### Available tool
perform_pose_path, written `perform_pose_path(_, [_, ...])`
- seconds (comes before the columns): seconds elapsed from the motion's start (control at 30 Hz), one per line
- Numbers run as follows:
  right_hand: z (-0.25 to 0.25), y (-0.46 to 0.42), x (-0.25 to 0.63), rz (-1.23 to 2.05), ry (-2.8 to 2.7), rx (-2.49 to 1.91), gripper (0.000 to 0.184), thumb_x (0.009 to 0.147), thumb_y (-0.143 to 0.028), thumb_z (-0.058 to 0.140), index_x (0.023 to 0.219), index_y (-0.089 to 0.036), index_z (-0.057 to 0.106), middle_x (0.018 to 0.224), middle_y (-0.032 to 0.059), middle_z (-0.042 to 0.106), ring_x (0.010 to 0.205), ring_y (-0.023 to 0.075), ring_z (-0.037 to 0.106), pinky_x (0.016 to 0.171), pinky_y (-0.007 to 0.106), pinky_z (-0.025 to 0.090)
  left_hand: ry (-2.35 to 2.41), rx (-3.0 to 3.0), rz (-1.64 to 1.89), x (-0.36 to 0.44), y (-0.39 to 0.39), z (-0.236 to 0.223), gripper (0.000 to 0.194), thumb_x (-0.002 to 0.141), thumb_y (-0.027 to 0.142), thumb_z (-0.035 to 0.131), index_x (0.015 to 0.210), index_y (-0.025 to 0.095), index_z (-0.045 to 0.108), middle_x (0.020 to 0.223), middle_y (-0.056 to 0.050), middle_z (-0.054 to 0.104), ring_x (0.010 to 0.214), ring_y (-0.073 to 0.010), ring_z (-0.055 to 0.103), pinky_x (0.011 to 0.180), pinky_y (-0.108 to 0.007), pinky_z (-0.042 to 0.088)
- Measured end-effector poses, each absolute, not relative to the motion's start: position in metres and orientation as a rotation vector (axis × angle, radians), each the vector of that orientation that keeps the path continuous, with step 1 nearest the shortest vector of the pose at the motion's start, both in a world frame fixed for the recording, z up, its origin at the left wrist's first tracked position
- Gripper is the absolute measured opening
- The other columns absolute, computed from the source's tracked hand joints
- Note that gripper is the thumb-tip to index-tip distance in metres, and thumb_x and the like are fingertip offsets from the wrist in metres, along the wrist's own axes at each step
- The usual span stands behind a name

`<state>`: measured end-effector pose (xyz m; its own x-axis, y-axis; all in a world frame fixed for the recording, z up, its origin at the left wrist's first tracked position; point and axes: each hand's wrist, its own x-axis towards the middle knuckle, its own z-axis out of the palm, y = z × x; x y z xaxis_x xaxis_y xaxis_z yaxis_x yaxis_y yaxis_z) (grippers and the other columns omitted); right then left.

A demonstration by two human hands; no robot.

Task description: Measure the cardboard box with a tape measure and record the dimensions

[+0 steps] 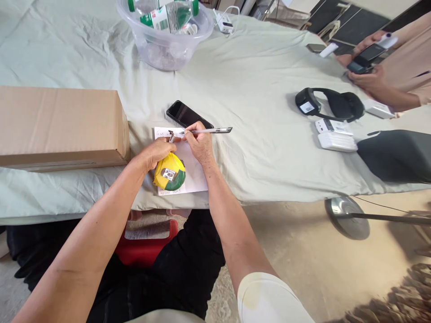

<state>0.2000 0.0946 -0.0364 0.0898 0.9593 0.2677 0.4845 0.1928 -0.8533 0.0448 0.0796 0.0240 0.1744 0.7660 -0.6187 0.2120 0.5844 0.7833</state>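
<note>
My right hand (201,142) is closed round a slim clear pen (218,130), which lies nearly level with its dark end to the right. My left hand (158,151) pinches a small pale piece with a dark tip (172,137), too small to name, close to the pen's other end. Just below the left fingers, a yellow and green tape measure (175,172) rests over a white sheet of paper (197,175) with handwriting along its top and bottom edges. A black smartphone (185,113) lies beyond the right hand, by the sheet's top edge.
To the left stands a closed cardboard box (60,125). A clear plastic basin (164,54) of bottles is at the back. Rightward are a black headset (346,105), white devices (336,134) and a dark case (397,154). Another person's hands (370,74) hold a device there.
</note>
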Motion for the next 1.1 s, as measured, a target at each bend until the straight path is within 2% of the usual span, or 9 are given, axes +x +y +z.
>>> perform_pose_path(0.17, [-0.036, 0.095, 0.200, 0.622, -1.555, -1.435, 0.009, 0.086, -0.031, 0.053, 0.079, -0.025, 0.053, 0.074, -0.0011, 0.065, 0.072, 0.0181, 0.062, 0.072, 0.032, 0.050, 1.351, 0.936, 0.482, 0.043, 0.081, 0.019, 0.035, 0.070, 0.006, 0.062, 0.102, 0.019, 0.059, 0.061, 0.002, 0.058, 0.056, -0.0191, 0.061, 0.054, -0.027, 0.049])
perform_pose_path(0.5, [-0.040, 0.095, 0.199, 0.630, -1.557, -1.415, 0.009, 0.087, -0.029, 0.052, 0.080, -0.025, 0.052, 0.076, -0.0013, 0.065, 0.069, 0.0173, 0.061, 0.071, 0.032, 0.047, 1.368, 0.936, 0.477, 0.043, 0.081, 0.018, 0.026, 0.070, 0.007, 0.062, 0.090, 0.021, 0.056, 0.059, 0.002, 0.056, 0.055, -0.0186, 0.059, 0.052, -0.026, 0.047])
perform_pose_path(0.77, [-0.034, 0.094, 0.197, 0.636, -1.540, -1.453, 0.009, 0.085, -0.021, 0.054, 0.077, -0.025, 0.051, 0.075, -0.0019, 0.065, 0.069, 0.0167, 0.062, 0.070, 0.030, 0.047, 1.372, 0.914, 0.479, 0.043, 0.080, 0.018, 0.029, 0.069, 0.006, 0.063, 0.093, 0.021, 0.059, 0.059, 0.003, 0.056, 0.054, -0.0187, 0.059, 0.053, -0.026, 0.047])
perform_pose_path(1.1, [-0.031, 0.090, 0.199, 0.664, -1.502, -1.426, 0.009, 0.090, -0.024, 0.052, 0.081, -0.023, 0.050, 0.071, -0.0022, 0.064, 0.068, 0.0151, 0.060, 0.070, 0.030, 0.047, 1.360, 0.892, 0.491, 0.043, 0.077, 0.027, 0.023, 0.070, 0.004, 0.062, 0.086, 0.020, 0.059, 0.061, 0.001, 0.058, 0.053, -0.0182, 0.059, 0.052, -0.027, 0.049])
